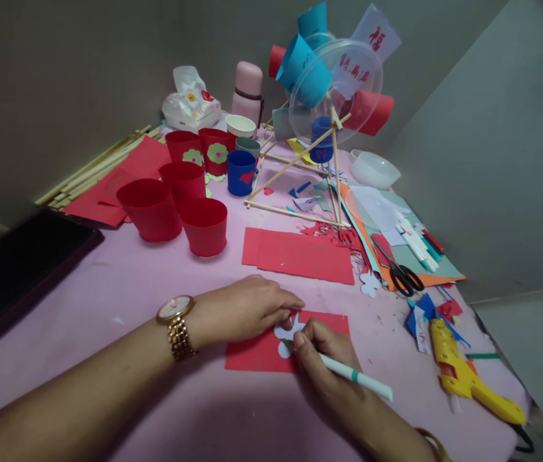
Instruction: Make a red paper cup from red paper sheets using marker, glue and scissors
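A white flower-shaped paper cutout lies on a red paper sheet near the table's front. My left hand, with a gold watch at the wrist, lies palm down with fingers stretched out, its fingertips at the cutout's upper edge. Between the fingers of my right hand is a white marker pen with a green band. The pen's front end points at the cutout, and my fingers partly cover both. Whether the tip touches the paper is hard to make out.
Red paper cups and a blue cup stand at the back left. Behind the red strips rises a stick-frame wheel. Scissors, loose markers and a yellow glue gun lie to the right.
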Tool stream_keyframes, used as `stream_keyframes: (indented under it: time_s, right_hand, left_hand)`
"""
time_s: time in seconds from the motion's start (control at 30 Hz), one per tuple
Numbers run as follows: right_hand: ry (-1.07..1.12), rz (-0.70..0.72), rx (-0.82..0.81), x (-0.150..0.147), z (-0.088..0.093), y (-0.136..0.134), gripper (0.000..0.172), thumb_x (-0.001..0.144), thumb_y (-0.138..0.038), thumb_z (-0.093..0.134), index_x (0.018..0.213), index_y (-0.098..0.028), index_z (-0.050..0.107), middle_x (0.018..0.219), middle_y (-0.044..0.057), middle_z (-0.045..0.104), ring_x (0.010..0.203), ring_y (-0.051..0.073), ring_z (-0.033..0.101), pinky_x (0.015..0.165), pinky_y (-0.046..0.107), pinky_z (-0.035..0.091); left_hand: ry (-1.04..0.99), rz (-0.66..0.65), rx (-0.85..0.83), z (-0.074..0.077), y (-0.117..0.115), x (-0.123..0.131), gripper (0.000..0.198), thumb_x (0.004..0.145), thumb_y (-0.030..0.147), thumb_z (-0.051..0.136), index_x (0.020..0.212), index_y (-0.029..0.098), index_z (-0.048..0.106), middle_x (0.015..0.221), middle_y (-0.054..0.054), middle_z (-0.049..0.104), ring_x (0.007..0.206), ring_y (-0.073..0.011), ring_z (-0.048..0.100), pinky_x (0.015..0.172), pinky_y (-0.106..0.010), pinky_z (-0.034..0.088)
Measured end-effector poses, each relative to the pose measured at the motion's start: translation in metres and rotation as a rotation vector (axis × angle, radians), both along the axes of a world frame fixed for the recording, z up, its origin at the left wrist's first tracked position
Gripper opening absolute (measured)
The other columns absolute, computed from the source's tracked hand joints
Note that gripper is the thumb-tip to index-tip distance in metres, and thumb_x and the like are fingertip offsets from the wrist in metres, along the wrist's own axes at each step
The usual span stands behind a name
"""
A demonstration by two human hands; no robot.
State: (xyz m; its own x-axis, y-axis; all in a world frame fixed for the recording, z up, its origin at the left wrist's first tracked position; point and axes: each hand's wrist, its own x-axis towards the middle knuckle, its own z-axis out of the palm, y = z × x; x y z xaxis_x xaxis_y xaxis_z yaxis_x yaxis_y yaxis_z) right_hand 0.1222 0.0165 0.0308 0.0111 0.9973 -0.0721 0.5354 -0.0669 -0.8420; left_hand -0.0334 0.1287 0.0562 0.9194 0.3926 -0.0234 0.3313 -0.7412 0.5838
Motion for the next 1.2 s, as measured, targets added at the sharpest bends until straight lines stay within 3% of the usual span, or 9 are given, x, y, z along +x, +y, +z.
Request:
stream_keyframes:
  time_s: [0.37, 0.63, 0.87, 1.2]
  right_hand:
    - [0.022, -0.032, 0.011, 0.0, -0.002, 0.001, 0.031, 0.088, -0.039, 0.04, 0.061, -0.024, 0.038, 0.052, -0.005, 0.04, 0.046, 0.011, 0.039, 0.044, 0.023, 0.027]
    - [0.062, -0.032, -0.033, 0.002, -0.004, 0.0, 0.03, 0.087, -0.041, 0.043, 0.063, -0.023, 0.04, 0.053, -0.005, 0.044, 0.047, 0.012, 0.041, 0.046, 0.024, 0.028]
    - [0.332, -0.146, -0.071, 0.006, -0.012, -0.003, 0.035, 0.088, -0.046, 0.047, 0.062, -0.023, 0.041, 0.052, -0.005, 0.045, 0.05, 0.012, 0.04, 0.049, 0.024, 0.032]
    - [0.235, -0.062, -0.097, 0.006, -0.011, -0.002, 0.033, 0.09, -0.042, 0.044, 0.064, -0.023, 0.041, 0.054, -0.006, 0.042, 0.051, 0.012, 0.035, 0.049, 0.025, 0.027]
  left_hand:
    - [0.011, 0.004, 0.0, -0.001, 0.0, -0.001, 0.03, 0.092, 0.017, 0.047, 0.116, 0.021, 0.064, 0.097, -0.005, 0.073, 0.086, -0.0207, 0.064, 0.076, -0.027, 0.045]
    - [0.007, 0.027, -0.004, -0.001, -0.001, 0.001, 0.028, 0.091, 0.016, 0.048, 0.114, 0.021, 0.065, 0.096, -0.006, 0.073, 0.086, -0.0201, 0.064, 0.077, -0.027, 0.045]
    - [0.002, 0.017, 0.0, -0.001, -0.001, 0.001, 0.029, 0.09, 0.014, 0.05, 0.114, 0.021, 0.065, 0.094, -0.004, 0.074, 0.084, -0.0201, 0.065, 0.074, -0.026, 0.044]
    - [0.017, 0.014, 0.01, -0.003, -0.001, 0.001, 0.029, 0.091, 0.016, 0.048, 0.113, 0.021, 0.065, 0.095, -0.004, 0.073, 0.085, -0.0197, 0.064, 0.075, -0.026, 0.044]
